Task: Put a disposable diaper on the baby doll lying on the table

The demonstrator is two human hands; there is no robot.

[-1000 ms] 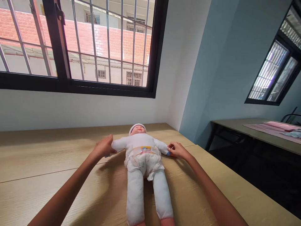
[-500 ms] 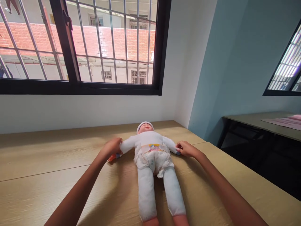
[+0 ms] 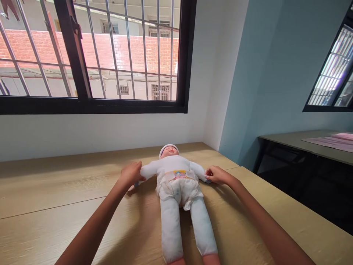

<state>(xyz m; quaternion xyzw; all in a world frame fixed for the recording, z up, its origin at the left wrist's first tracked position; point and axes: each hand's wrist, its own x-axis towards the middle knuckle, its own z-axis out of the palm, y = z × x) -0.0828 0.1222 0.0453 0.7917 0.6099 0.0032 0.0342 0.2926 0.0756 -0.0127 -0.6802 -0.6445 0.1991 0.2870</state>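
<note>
A baby doll (image 3: 173, 163) lies on its back on the wooden table (image 3: 55, 232), head toward the window wall and legs toward me. It has a white cap, a white cloth body and a white diaper (image 3: 180, 188) with a colourful printed waistband. My left hand (image 3: 131, 173) is closed around the end of the doll's arm on the left, largely hiding the doll's hand. On the other side, my right hand (image 3: 217, 174) pinches the end of the other arm at the wrist. Both doll arms are spread outward.
Behind the table is a white wall with a black-framed, barred window (image 3: 132, 105). A second, dark table (image 3: 289, 140) stands at the right with pink cloth (image 3: 336, 141) on it. A blue wall section (image 3: 264, 73) rises between the two tables.
The view has shifted slightly. My left hand has turned a little at the doll's wrist, and the doll's reddish hand below it shows less. My right hand stays at the other wrist.
</note>
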